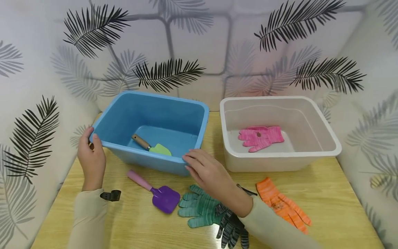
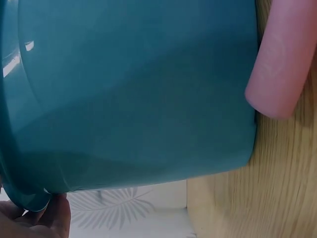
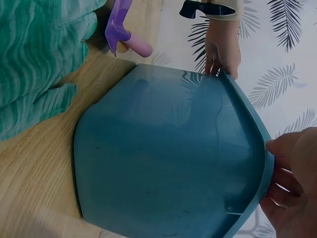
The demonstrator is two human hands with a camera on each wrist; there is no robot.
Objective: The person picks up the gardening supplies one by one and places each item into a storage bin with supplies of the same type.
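A blue plastic basin (image 1: 161, 162) stands at the back left of the table, and both hands grip its rim. My left hand (image 1: 91, 160) holds the front left corner, with thumb and fingers round the rim. At the front right corner, my right hand (image 1: 209, 173) pinches the rim, as the right wrist view also shows. Inside the basin lies a small trowel (image 1: 160, 149) with a lime-green blade and brown handle. A purple shovel (image 1: 166, 199) with a pink handle (image 2: 282, 59) rests on the table in front of the basin.
To the right stands a white basin (image 1: 280, 164) holding pink gloves (image 1: 261, 137). Green gloves (image 1: 199, 207), grey-black gloves (image 1: 233, 230) and orange gloves (image 1: 281, 205) lie on the table near the right forearm. A leaf-patterned wall covering (image 1: 199, 45) closes off the back and sides.
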